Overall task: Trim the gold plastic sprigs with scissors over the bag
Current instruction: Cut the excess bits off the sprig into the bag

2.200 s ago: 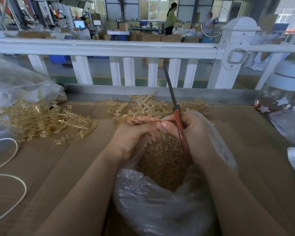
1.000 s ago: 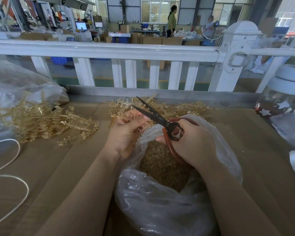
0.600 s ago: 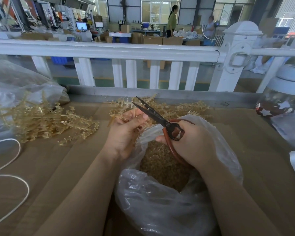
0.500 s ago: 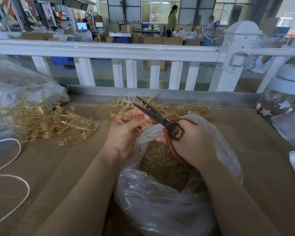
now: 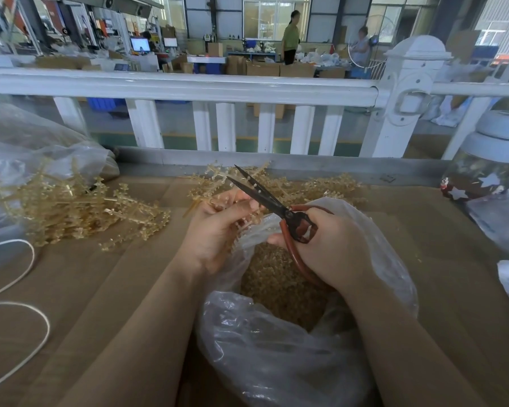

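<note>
Left hand [image 5: 218, 227], centre of frame: fingers curled, pinching a gold plastic sprig [image 5: 249, 220] between thumb and fingertips, just above the bag's left rim.

Right hand [image 5: 329, 245], right of centre: fingers wrapped round the red-brown looped handles of a pair of black-bladed scissors [image 5: 272, 202]. Blades parted, tips pointing to the upper left, crossing just above the left hand's fingertips and beside the held sprig.

Clear plastic bag [image 5: 276, 356], lower centre, mouth open beneath both hands; gold trimmed bits [image 5: 279, 286] fill its inside.

Loose heap of gold sprigs [image 5: 315, 186], upper centre, just behind the hands. Second, larger heap of gold sprigs [image 5: 80, 210], left of frame, spilling from another clear plastic bag [image 5: 27, 142] at the far left.

Brown cardboard-covered work surface [image 5: 115, 283] beneath all.

White cord [image 5: 27, 318], lower left, lying in loops.

White railing [image 5: 188, 86], across the upper frame.

Glass jar with white lid and star pattern [image 5: 485, 171], right edge.
</note>
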